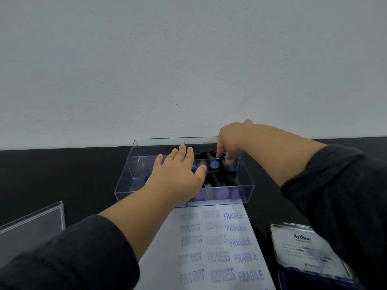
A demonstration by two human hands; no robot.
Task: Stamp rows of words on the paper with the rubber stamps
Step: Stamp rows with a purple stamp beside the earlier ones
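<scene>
A clear plastic box (134, 185) stands on the black table at the wall and holds several rubber stamps with blue and purple ends. My left hand (178, 174) lies over the box with its fingers straight and spread, holding nothing. My right hand (230, 141) reaches into the box from above, its fingertips pinching a black stamp with a blue end (214, 163). In front of the box lies the white paper (211, 248), printed with rows of FAX OUT, EXPRESS and FRAGILE in blue ink.
An open Artline ink pad (305, 250) with its lid raised sits right of the paper. A clear lid or stand (31, 227) lies at the lower left. The grey wall (188, 70) rises straight behind the box.
</scene>
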